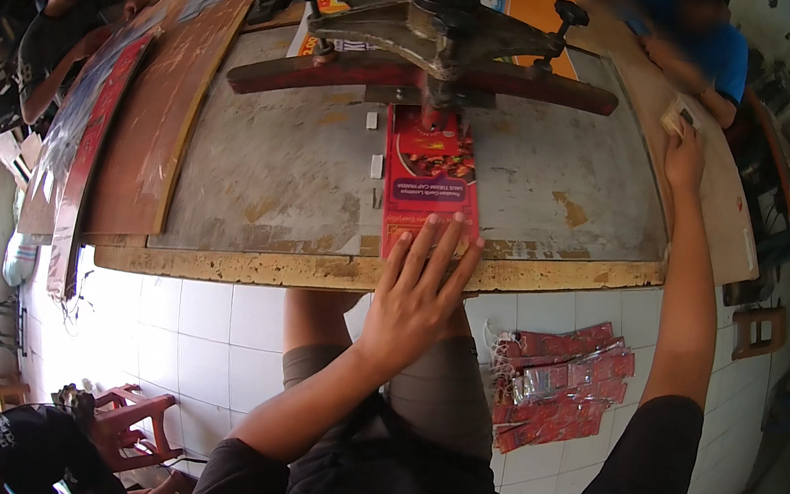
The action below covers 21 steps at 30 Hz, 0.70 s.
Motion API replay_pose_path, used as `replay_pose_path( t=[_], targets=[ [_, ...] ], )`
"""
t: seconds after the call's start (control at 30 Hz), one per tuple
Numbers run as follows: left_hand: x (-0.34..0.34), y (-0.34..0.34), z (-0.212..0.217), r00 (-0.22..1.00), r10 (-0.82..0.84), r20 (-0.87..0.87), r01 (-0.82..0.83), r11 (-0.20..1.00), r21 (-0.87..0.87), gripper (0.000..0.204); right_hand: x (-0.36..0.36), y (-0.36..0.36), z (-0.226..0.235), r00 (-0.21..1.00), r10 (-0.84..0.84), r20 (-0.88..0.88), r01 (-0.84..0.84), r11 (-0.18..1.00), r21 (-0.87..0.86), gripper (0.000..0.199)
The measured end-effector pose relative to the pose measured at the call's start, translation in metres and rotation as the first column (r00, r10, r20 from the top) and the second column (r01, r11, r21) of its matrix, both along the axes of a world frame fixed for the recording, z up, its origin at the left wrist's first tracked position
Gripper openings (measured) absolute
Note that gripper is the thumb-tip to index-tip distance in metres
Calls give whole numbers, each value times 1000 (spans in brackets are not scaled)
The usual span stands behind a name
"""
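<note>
A flat red printed packet with a food picture lies on the worn grey board, its far end under the middle of a metal press head. My left hand rests on its near end, fingers stretched out and slightly apart. Out to the right, my right arm reaches to a brown side panel. There my right hand has its fingers closed at a small pale piece, whose kind I cannot make out. Small white blocks sit along the packet's left side.
The press's long red crossbar spans the board. Red packets in bundles lie on the tiled floor. A red stool stands lower left. Co-workers sit at the far right, far left and lower left.
</note>
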State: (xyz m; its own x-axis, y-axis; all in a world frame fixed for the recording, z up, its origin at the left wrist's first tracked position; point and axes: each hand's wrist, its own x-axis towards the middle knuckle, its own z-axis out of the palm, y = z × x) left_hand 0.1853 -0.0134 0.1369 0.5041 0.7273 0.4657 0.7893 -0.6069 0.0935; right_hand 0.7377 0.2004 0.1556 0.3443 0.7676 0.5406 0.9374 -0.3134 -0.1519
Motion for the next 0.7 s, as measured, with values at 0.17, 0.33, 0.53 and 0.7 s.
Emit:
replay_pose_path(
  t=[0.17,0.33,0.53,0.7],
  targets=[
    [0,2,-5,999,-14,34,14,1000,20,83,-59,-68,15,977,210,-29,-210,977,25,38],
    [0,1,-3,998,-27,61,24,998,52,81,-162,-180,44,867,455,-201,-438,890,126,37],
    [1,0,-5,987,-49,152,44,998,41,76,-278,-273,74,637,709,-301,-691,699,185,42],
    [-5,4,-22,992,-64,107,52,992,112,65,-344,-265,75,362,844,-396,-861,466,206,45]
  ],
)
